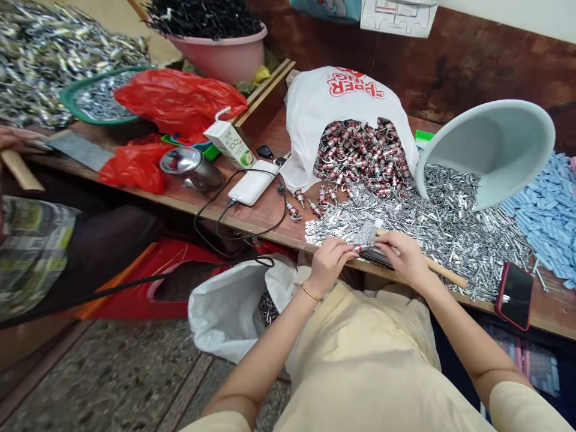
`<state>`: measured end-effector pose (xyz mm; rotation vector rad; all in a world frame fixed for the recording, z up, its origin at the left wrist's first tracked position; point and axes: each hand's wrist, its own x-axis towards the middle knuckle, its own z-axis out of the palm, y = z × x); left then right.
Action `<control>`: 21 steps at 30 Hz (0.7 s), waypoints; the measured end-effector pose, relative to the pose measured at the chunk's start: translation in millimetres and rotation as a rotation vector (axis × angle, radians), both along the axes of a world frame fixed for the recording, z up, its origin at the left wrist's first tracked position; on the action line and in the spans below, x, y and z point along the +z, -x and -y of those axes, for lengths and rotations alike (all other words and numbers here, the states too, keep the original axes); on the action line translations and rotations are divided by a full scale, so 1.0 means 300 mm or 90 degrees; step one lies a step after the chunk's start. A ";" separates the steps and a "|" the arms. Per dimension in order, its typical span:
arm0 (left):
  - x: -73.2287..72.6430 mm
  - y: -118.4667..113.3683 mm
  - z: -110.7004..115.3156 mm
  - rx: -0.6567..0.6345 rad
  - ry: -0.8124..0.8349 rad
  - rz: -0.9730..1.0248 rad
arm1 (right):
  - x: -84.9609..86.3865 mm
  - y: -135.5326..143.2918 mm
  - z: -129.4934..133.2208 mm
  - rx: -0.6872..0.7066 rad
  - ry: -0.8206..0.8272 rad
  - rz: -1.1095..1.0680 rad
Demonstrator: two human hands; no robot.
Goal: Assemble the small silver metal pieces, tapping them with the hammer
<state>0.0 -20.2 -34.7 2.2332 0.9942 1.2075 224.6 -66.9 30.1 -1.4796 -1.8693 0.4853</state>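
Note:
My left hand (330, 262) is closed at the table's front edge, pinching one end of a small red-and-silver metal fitting (359, 248). Fingers of my right hand (404, 255) are bent together at the fitting's other end; whether they pinch a second small piece is too small to tell. Under and behind my right hand lies a tool with a wooden handle (445, 272), its head partly hidden. Just beyond both hands spreads a heap of silver metal pieces (396, 219). Similar red-and-silver fittings (360, 153) spill from a white plastic bag (310, 102).
A grey tub (517, 144) lies tipped over the metal pieces, beside light blue parts (544, 210). A phone (516, 296) overhangs the front edge. Leftward are a power bank (254, 183) with a cable, a steel mug (191, 170) and a drink carton (229, 144). A co-worker's hand (13, 139) is far left.

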 end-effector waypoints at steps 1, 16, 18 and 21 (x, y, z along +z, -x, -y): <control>-0.005 0.000 0.001 -0.017 -0.004 -0.012 | -0.008 0.039 -0.011 0.032 -0.002 0.013; -0.002 0.036 0.010 -0.037 -0.020 -0.068 | -0.042 0.116 -0.064 0.209 0.002 0.223; 0.003 0.038 0.009 -0.047 -0.013 -0.077 | -0.036 0.117 -0.065 0.220 0.004 0.251; 0.012 0.040 0.006 -0.064 -0.019 -0.073 | -0.026 0.118 -0.066 0.226 0.014 0.284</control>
